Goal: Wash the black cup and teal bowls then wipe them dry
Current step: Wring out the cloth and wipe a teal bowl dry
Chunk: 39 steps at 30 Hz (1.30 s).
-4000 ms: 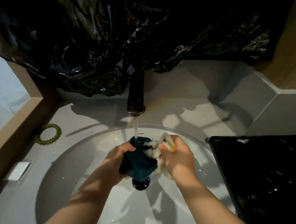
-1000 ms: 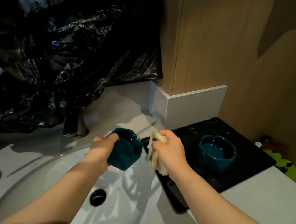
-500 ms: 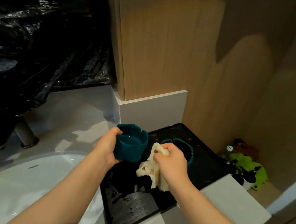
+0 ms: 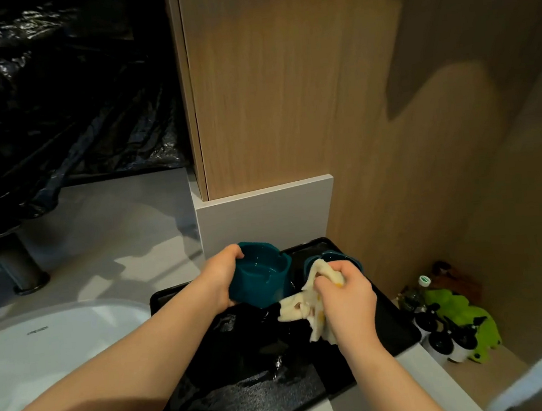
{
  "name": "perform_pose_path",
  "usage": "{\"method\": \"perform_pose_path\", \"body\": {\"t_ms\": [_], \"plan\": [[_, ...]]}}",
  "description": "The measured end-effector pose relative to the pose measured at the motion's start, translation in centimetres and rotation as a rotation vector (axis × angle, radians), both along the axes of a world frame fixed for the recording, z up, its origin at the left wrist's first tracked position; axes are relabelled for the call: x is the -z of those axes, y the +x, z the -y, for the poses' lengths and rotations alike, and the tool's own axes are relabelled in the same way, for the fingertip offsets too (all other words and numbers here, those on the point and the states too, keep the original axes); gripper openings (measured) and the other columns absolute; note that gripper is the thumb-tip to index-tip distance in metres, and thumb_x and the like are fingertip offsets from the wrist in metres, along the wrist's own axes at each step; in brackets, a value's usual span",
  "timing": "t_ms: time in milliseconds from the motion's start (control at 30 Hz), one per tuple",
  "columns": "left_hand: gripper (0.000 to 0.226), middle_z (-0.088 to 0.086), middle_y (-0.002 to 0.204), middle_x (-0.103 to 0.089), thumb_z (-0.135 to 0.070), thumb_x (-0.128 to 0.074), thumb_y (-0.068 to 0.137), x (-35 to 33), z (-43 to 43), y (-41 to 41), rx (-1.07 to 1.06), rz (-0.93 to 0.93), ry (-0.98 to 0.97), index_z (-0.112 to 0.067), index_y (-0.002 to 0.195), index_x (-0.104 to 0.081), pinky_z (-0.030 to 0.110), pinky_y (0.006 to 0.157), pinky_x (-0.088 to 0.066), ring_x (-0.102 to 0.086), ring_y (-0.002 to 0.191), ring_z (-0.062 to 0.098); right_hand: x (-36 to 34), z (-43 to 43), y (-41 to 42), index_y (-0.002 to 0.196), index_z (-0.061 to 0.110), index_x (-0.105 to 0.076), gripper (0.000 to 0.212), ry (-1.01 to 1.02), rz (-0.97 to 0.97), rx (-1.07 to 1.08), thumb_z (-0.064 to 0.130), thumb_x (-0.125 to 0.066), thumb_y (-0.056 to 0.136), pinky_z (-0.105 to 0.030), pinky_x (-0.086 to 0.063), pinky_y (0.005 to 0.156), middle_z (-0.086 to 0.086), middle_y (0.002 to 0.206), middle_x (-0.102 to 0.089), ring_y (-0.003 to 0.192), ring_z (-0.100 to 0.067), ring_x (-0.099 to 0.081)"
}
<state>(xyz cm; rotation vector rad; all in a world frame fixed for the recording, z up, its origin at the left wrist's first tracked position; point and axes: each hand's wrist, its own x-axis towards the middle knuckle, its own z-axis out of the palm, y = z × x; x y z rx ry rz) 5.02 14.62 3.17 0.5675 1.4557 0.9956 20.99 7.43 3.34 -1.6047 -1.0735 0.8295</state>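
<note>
Gripping the wet teal bowl, the left hand could slip, knocking the second bowl behind the right hand, which clutches a cloth.

A white sink lay near left, black plastic sheeting hung far left, and a green toy sat right.

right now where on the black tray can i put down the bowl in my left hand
Wet tray middle, nearer you than the cloth, looks bare. Counter between tap base and white block is bare. Crowded: far right corner, second bowl by right hand and cloth.
</note>
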Motion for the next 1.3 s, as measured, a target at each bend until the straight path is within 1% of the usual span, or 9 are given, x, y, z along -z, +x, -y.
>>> {"method": "perform_pose_path", "body": {"t_ms": [133, 233, 367, 633, 833, 900, 1067, 1200, 1300], "plan": [[0.008, 0.012, 0.086, -0.060, -0.020, -0.046, 0.086, 0.2, -0.4, 0.1, 0.028, -0.008, -0.024, -0.014, 0.086, -0.050, 0.036, 0.070, -0.050, -0.059, 0.081, 0.029, -0.7, -0.3, 0.4, 0.078, 0.019, -0.060, 0.015, 0.076, -0.045, 0.076, 0.005, -0.056, 0.081, -0.022, -0.040, 0.055, 0.004, 0.073, -0.059, 0.065, -0.008, -0.051], [0.011, 0.009, 0.078, -0.059, -0.021, -0.043, 0.089, 0.1, -0.1, -0.2, 0.038, -0.001, -0.029, -0.014, 0.082, -0.049, 0.031, 0.058, -0.046, -0.056, 0.067, 0.024, -1.2, -0.2, 0.3, 0.075, 0.020, -0.060, 0.018, 0.121, -0.069, 0.101, 0.003, -0.056, 0.080, -0.012, -0.038, 0.049, 0.007, 0.071, -0.058, 0.062, -0.005, -0.051], [0.013, 0.008, 0.080, -0.059, -0.022, -0.040, 0.091, 0.4, 0.5, -1.5, -0.010, 0.066, -0.015, -0.015, 0.084, -0.049, 0.032, 0.054, -0.044, -0.056, 0.067, 0.023, -1.1, 0.4, 0.0, 0.074, 0.021, -0.059, 0.020, 0.105, -0.086, 0.091, 0.003, -0.056, 0.080, -0.023, -0.042, 0.057, 0.007, 0.070, -0.059, 0.064, -0.008, -0.053], [0.024, 0.014, 0.103, -0.064, -0.026, -0.049, 0.084, 1.7, 2.7, -6.2, -0.092, -0.027, -0.023, -0.014, 0.104, -0.055, 0.036, 0.066, -0.051, -0.061, 0.088, 0.031, -1.6, 1.4, -2.4, 0.071, 0.024, -0.059, 0.026, 0.134, -0.137, 0.025, 0.000, -0.055, 0.081, -0.021, -0.042, 0.056, 0.011, 0.063, -0.058, 0.057, -0.002, -0.053], [0.012, 0.011, 0.079, -0.060, -0.018, -0.044, 0.087, 1.7, 4.9, -7.7, -0.028, -0.088, -0.052, -0.012, 0.084, -0.053, 0.031, 0.059, -0.047, -0.057, 0.069, 0.025, -2.2, 1.6, -4.6, 0.073, 0.024, -0.059, 0.024, 0.141, -0.135, -0.017, 0.002, -0.055, 0.080, -0.024, -0.046, 0.059, 0.009, 0.066, -0.060, 0.065, -0.008, -0.057], [0.012, 0.012, 0.079, -0.060, -0.020, -0.044, 0.087, 1.7, 5.2, -7.7, -0.008, -0.202, -0.018, -0.010, 0.087, -0.053, 0.032, 0.061, -0.046, -0.056, 0.070, 0.027, -2.2, 1.8, -5.3, 0.073, 0.025, -0.060, 0.025, 0.133, -0.146, -0.028, 0.001, -0.055, 0.080, -0.027, -0.047, 0.062, 0.009, 0.069, -0.059, 0.067, -0.010, -0.056], [0.020, 0.010, 0.086, -0.055, -0.023, -0.039, 0.091, 1.4, 6.1, -8.5, 0.304, -0.969, 0.054, -0.009, 0.080, -0.049, 0.027, 0.053, -0.034, -0.050, 0.071, 0.022, -2.3, 2.2, -7.1, 0.077, 0.021, -0.061, 0.021, 0.109, -0.135, -0.095, 0.002, -0.056, 0.079, -0.025, -0.046, 0.062, 0.008, 0.073, -0.059, 0.069, -0.009, -0.056], [0.019, 0.007, 0.086, -0.053, -0.021, -0.041, 0.090, 1.0, 6.7, -8.4, 0.513, -1.158, 0.049, -0.012, 0.074, -0.045, 0.028, 0.055, -0.035, -0.052, 0.079, 0.025, -2.4, 2.2, -8.2, 0.076, 0.022, -0.060, 0.020, 0.063, -0.147, -0.133, 0.003, -0.056, 0.079, -0.026, -0.046, 0.062, 0.006, 0.075, -0.060, 0.070, -0.012, -0.057], [0.015, 0.005, 0.102, -0.059, -0.024, -0.045, 0.089, -0.1, 7.6, -8.7, 0.493, -1.156, 0.226, -0.017, 0.098, -0.055, 0.030, 0.069, -0.044, -0.055, 0.092, 0.024, -2.5, 2.4, -8.9, 0.079, 0.021, -0.061, 0.018, 0.040, -0.213, -0.147, 0.003, -0.057, 0.081, -0.025, -0.045, 0.062, 0.004, 0.076, -0.060, 0.071, -0.012, -0.057]]}}
